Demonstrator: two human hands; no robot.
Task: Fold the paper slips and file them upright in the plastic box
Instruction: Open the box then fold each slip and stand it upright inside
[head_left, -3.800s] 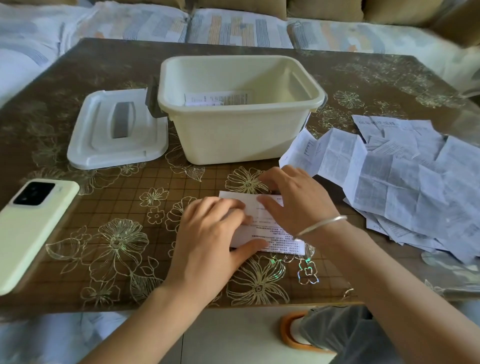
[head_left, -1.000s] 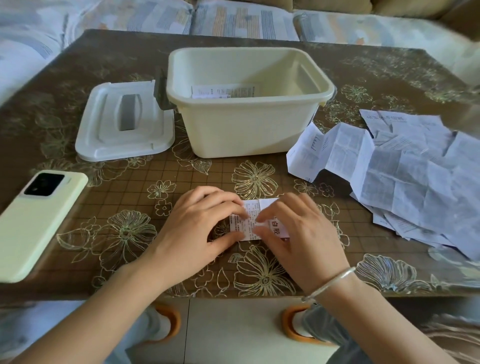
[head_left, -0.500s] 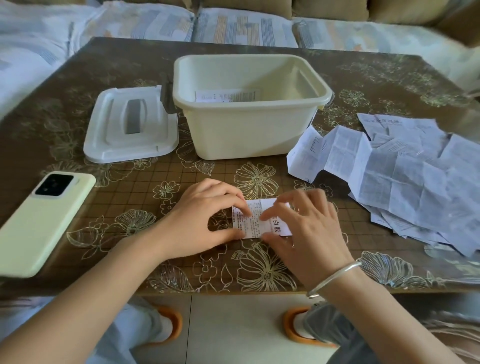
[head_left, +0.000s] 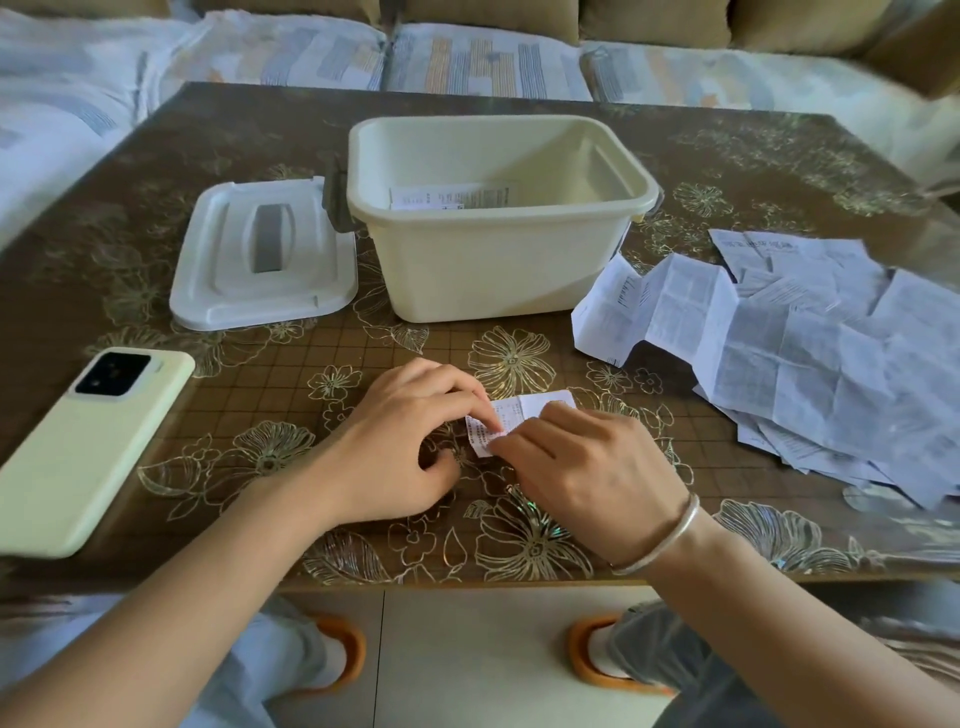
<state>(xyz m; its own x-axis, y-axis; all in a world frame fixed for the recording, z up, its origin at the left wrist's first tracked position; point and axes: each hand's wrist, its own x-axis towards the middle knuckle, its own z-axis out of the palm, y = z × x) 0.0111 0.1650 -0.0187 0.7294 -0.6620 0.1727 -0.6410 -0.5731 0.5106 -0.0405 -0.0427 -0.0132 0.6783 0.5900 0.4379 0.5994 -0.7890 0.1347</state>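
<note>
left hand (head_left: 410, 441) and right hand (head_left: 587, 467) both pinching the slip (head_left: 545, 402) | risk: crease could pop open on release, then flop in the box (head_left: 498, 270)

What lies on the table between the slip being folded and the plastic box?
Nothing. In the head view, only a bare stretch of flower-patterned table separates the folded slip from the front wall of the plastic box.

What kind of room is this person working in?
Probably a home living room: a cushioned sofa runs behind the table with its floral cover, and a phone lies on it.
</note>
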